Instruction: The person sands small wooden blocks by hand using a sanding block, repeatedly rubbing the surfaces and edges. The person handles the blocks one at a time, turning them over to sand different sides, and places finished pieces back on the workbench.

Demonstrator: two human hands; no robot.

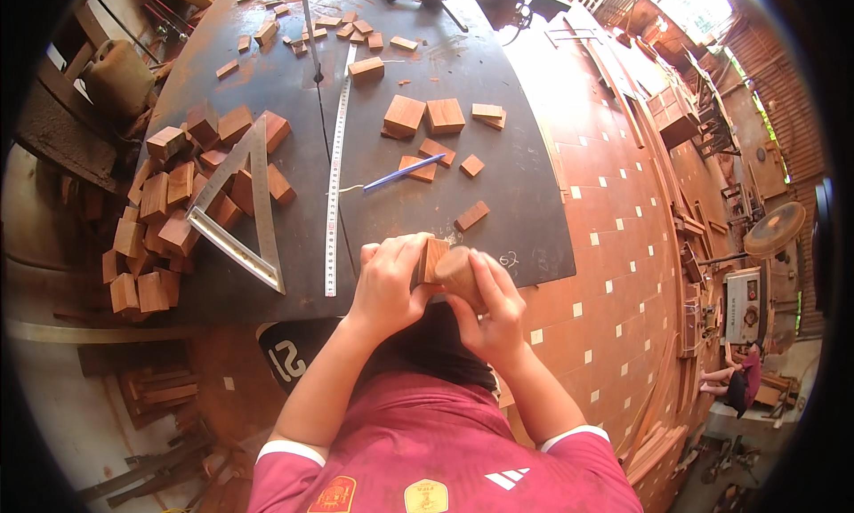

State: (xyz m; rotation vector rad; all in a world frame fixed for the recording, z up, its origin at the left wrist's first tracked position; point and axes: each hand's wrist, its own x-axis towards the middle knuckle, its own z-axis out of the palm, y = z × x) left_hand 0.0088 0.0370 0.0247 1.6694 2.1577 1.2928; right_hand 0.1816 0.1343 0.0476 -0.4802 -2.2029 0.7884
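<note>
My left hand (388,280) is closed round a small wooden block (433,259) at the near edge of the dark table. In my right hand (495,310) is a wooden piece with a rounded face (457,269), held against or very close to the block; whether they touch I cannot tell. Just beyond my hands lies a darker small block (472,215). A blue pen (403,172) rests across a flat wood piece. Left of my hands, a long white ruler (336,175) runs away from me over the tabletop.
A metal triangular square (261,202) leans on a heap of wooden blocks (154,196) at the left. Several blocks (406,113) and offcuts (345,30) lie farther back. The table's right edge (553,157) borders a tiled floor (605,291). Another person (740,378) sits far right.
</note>
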